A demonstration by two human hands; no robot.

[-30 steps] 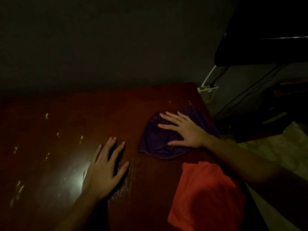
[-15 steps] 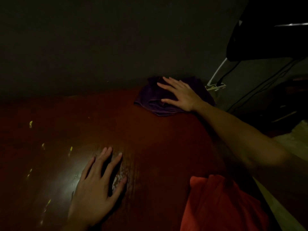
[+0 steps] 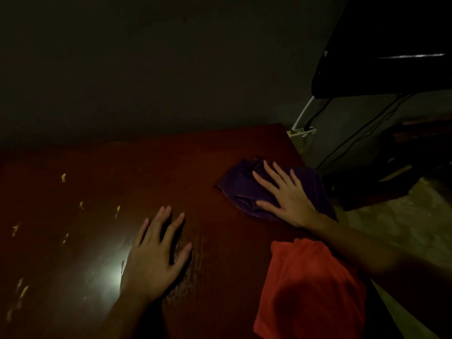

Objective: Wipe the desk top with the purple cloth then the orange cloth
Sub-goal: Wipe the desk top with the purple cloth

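The room is dim. A crumpled purple cloth [image 3: 242, 189] lies on the reddish-brown desk top [image 3: 137, 172] near its right edge. My right hand [image 3: 286, 194] presses flat on that cloth, fingers spread toward the wall. My left hand [image 3: 156, 250] rests flat on the bare desk, fingers apart, holding nothing. An orange cloth [image 3: 310, 287] lies bunched at the desk's near right corner, partly under my right forearm.
A grey wall runs along the desk's far edge. Right of the desk, a white power strip [image 3: 302, 132] with cables sits on the floor under dark furniture [image 3: 386, 57]. Small yellowish flecks dot the desk's left part, beside a bright light reflection.
My right hand pushed the purple cloth out to the desk's far edge, then pulled it back toward me along the right side. The left hand stayed flat on the desk.
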